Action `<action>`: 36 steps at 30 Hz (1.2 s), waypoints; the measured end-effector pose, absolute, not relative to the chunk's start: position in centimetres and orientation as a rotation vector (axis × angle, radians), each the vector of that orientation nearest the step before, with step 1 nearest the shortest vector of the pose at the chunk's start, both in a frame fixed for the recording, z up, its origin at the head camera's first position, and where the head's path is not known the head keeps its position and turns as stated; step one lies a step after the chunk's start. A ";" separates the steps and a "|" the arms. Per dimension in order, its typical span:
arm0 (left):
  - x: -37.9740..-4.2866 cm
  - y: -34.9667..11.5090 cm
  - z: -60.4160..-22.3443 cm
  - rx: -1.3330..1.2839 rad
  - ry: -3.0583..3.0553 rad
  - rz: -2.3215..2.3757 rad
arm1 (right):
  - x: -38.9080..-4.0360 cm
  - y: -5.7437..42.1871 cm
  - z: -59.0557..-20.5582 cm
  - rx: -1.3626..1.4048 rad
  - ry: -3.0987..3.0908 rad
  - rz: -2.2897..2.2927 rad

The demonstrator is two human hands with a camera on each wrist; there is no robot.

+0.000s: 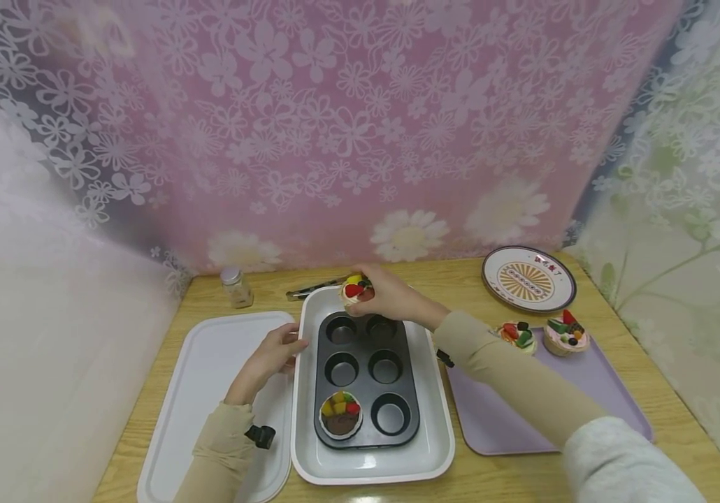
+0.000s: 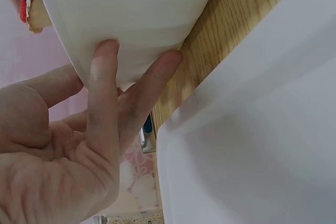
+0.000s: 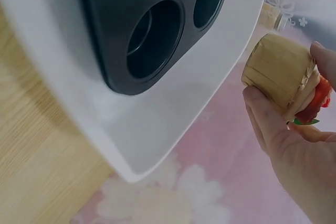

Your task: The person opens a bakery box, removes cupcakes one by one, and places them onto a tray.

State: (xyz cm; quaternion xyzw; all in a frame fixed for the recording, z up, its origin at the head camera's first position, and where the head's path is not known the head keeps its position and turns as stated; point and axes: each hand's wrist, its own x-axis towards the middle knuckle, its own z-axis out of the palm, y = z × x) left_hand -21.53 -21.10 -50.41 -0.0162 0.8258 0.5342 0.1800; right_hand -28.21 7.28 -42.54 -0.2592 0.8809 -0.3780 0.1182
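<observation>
My right hand (image 1: 388,292) holds a fruit-topped cupcake (image 1: 352,288) between thumb and fingers, above the far end of a dark muffin tin (image 1: 363,391). Its tan, cup-shaped base (image 3: 278,69) shows in the right wrist view, tilted, with red topping toward the palm. The tin lies in a deep white tray (image 1: 369,471). Another cupcake (image 1: 341,415), topped with yellow and red pieces over brown, sits in the tin's near left cup. At the tray's left side, my left hand (image 1: 272,356) holds the wall, thumb at the rim and fingers (image 2: 105,72) against the outside.
A flat white tray (image 1: 221,370) lies on the left, a small lidded jar (image 1: 237,288) behind it. Tongs (image 1: 310,288) lie behind the deep tray. On the right, a purple tray (image 1: 511,412) bears two cupcakes (image 1: 565,335) near its far edge; a patterned plate (image 1: 528,279) stands beyond.
</observation>
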 end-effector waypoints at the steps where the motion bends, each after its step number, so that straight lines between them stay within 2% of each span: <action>1: -21.5 -21.1 -50.4 -0.051 2.333 1.512 | -28.2 7.6 -42.6 -0.751 2.562 -1.125; 7: -21.5 -21.2 -50.4 -0.056 2.318 1.520 | -27.9 9.5 -42.2 -0.677 2.523 -1.195; 24: -21.5 -21.3 -50.6 -0.070 2.331 1.503 | -26.9 15.5 -41.3 -0.682 2.616 -1.201; 36: -21.5 -21.2 -50.5 -0.081 2.329 1.494 | -25.4 19.9 -41.5 -0.653 2.740 -1.069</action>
